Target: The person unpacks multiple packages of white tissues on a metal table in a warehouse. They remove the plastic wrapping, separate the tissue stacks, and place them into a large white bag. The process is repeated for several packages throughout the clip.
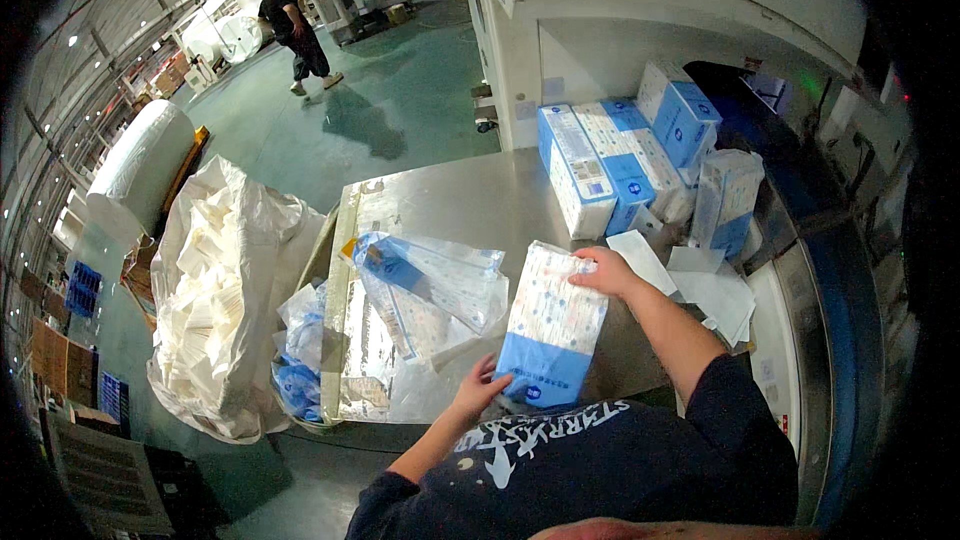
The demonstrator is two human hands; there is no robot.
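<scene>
A white and blue plastic-wrapped pack point(553, 325), apparently of paper tissues, stands tilted at the near edge of a metal table point(450, 200). Its top right corner is in the grip of my right hand point(606, 273), fingers over the upper edge. Lower down, my left hand point(477, 390) holds the pack's left side near the blue band, fingers closed against it. Just left of the pack lie crumpled clear and blue plastic wrappers point(430, 285). The pack's underside is hidden.
Several similar packs point(585, 175) stand at the table's back right, beside loose white sheets point(715, 290). A large white sack point(215, 310) of paper scraps is on the left, with a bag of blue and clear plastic point(300, 350) beside it. A person point(290, 30) walks far off.
</scene>
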